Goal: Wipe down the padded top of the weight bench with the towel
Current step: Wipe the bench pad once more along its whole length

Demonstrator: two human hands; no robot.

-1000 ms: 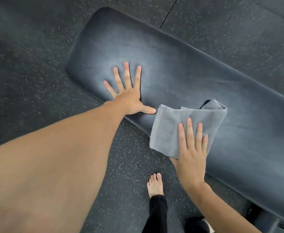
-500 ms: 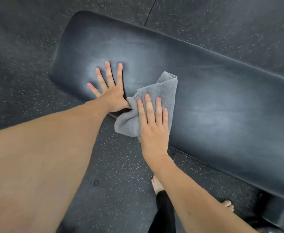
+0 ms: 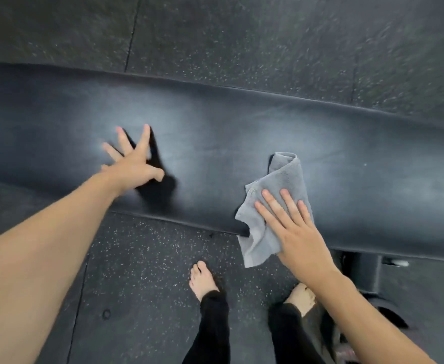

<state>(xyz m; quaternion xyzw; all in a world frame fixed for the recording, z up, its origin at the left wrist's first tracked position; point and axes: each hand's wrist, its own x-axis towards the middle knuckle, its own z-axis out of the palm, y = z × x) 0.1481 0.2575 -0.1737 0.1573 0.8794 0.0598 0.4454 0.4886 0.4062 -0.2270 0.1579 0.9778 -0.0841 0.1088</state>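
The black padded bench top point(image 3: 241, 143) runs across the view from left to right. A crumpled grey towel point(image 3: 281, 185) lies on its near edge, one corner hanging over the side. My right hand point(image 3: 291, 229) presses flat on the towel, fingers spread and pointing up-left. My left hand point(image 3: 133, 161) hovers just above the pad further left, fingers splayed and blurred, casting a dark shadow beside it. It holds nothing.
Dark speckled rubber floor point(image 3: 142, 271) surrounds the bench. My bare feet point(image 3: 202, 281) in black trousers stand close to the near edge. The bench's black frame and base point(image 3: 367, 274) show under the pad at lower right.
My right hand has slid the towel to the right along the bench, away from my left hand. My left hand has lifted off the pad and is moving. The view has shifted right.
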